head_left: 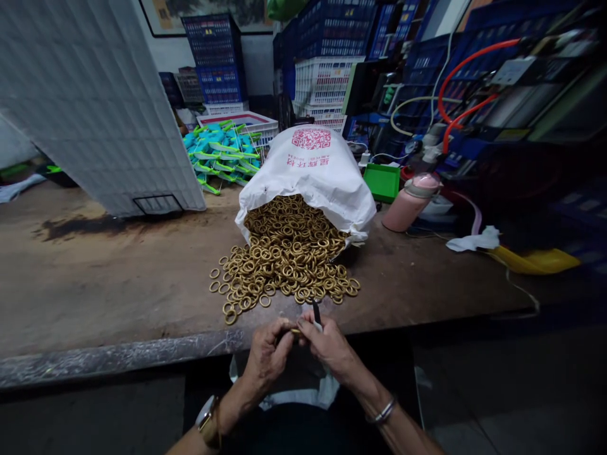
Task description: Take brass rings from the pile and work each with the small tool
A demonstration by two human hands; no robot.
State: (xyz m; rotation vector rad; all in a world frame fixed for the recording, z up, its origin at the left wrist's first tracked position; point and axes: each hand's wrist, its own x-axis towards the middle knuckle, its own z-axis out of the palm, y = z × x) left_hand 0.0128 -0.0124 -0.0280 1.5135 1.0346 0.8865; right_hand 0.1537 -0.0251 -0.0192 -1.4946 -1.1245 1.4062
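Note:
A heap of brass rings spills from a white sack lying on its side on the worn workbench. My left hand and my right hand meet at the bench's front edge, just below the heap. Both are closed in a pinch around one brass ring held between them. My right hand also grips a thin dark tool that sticks up from its fingers. A white bag hangs beneath my hands.
A large white grid crate leans at the left. Teal and green plastic parts fill a basket behind. A pink bottle, a green tray, a yellow scoop and a machine with red hoses sit at the right.

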